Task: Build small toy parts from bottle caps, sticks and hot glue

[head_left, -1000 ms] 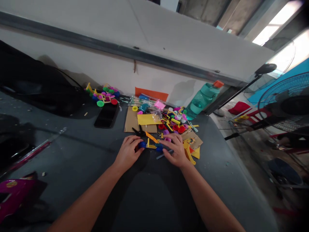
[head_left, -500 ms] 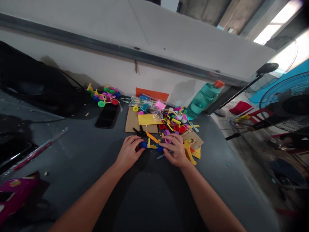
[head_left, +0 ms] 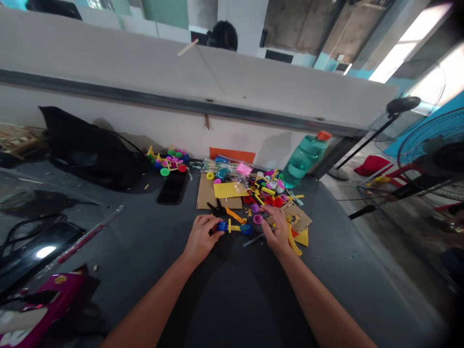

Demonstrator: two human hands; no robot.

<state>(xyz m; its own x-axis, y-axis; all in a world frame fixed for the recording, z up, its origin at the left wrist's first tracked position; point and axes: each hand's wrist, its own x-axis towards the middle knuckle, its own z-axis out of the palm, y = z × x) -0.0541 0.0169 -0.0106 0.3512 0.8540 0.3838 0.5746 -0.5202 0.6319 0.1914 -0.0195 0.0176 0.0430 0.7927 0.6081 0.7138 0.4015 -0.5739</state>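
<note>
My left hand (head_left: 201, 238) rests on a small yellow strip toy (head_left: 232, 227), its fingers over a blue bottle-cap wheel (head_left: 222, 226) at one end. A second blue cap wheel (head_left: 246, 229) sits at the strip's other end. My right hand (head_left: 277, 233) is just beyond that wheel, its fingers curled beside a pink bottle cap (head_left: 257, 219) and holding nothing I can make out. Black scissors (head_left: 216, 209) and an orange stick (head_left: 235, 215) lie just above the toy.
Cardboard (head_left: 205, 191), yellow paper (head_left: 226, 190) and many coloured caps and sticks crowd the dark table (head_left: 145, 251). Farther back are a finished toy (head_left: 166, 162), a phone (head_left: 173, 187), a teal bottle (head_left: 302, 157) and a black bag (head_left: 90, 150). A fan (head_left: 433, 150) stands right.
The view has turned, so the table items sit lower and farther right. My right hand has moved rightward off the blue wheel, while my left hand stays on the toy.
</note>
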